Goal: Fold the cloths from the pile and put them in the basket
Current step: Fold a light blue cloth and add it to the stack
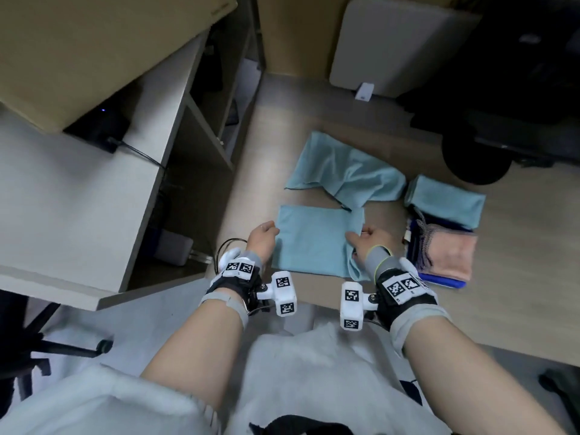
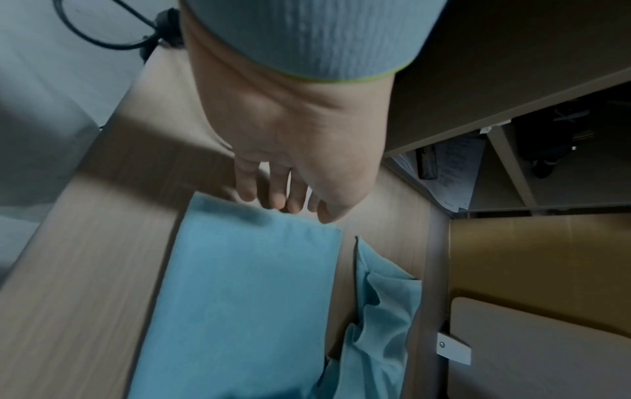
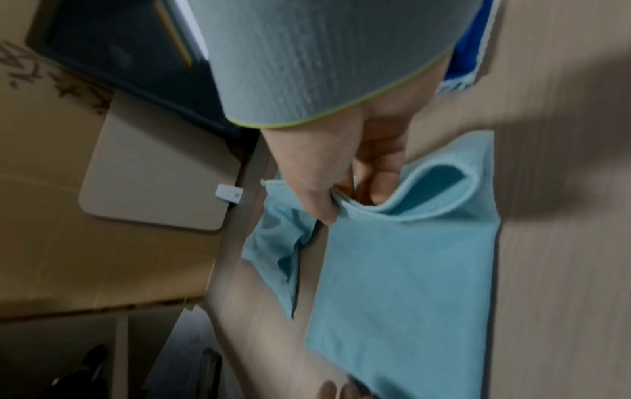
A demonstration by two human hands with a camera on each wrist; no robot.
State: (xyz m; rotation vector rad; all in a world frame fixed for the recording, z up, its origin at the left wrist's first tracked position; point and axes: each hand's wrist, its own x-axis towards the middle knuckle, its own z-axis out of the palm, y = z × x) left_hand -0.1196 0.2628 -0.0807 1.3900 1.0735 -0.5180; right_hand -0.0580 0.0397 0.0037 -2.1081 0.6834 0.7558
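Observation:
A light-blue cloth (image 1: 310,243) lies flat on the wooden table (image 1: 518,277). My right hand (image 1: 367,240) pinches its right edge between thumb and fingers and lifts it into a curl, seen close in the right wrist view as cloth (image 3: 409,283) and right hand (image 3: 345,199). My left hand (image 1: 263,237) sits at the cloth's left edge; in the left wrist view its fingertips (image 2: 276,199) touch the edge of the cloth (image 2: 246,297) without gripping. The pile, a crumpled light-blue cloth (image 1: 345,171), lies just behind. The blue basket (image 1: 442,280) stands at the right.
In the basket lie a folded light-blue cloth (image 1: 445,202) and a pink cloth (image 1: 452,252). A white board (image 1: 392,48) leans at the table's back. A black chair base (image 1: 477,158) is at the far right. A shelf unit (image 1: 201,136) stands left of the table.

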